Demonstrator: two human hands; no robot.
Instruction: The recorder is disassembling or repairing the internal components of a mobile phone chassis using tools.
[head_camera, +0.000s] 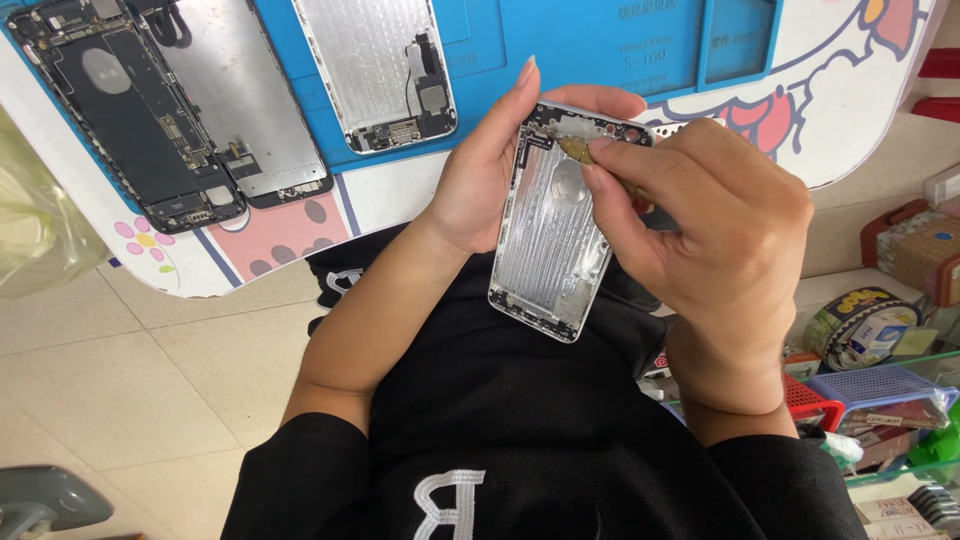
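Note:
My left hand (490, 165) grips an empty silver phone back housing (552, 250) from its left side, holding it tilted above my lap. My right hand (710, 240) pinches a small brass-coloured tool (578, 150) and presses its tip into the upper part of the housing, near the camera cut-out. The tool's handle is mostly hidden under my fingers.
On the blue work mat (600, 45) lie an opened phone with its dark board showing (130, 120), a bare metal plate (235, 100) and another stripped housing (385, 70). The white table edge (200, 270) has flower prints. Baskets and boxes (880, 380) crowd the right side.

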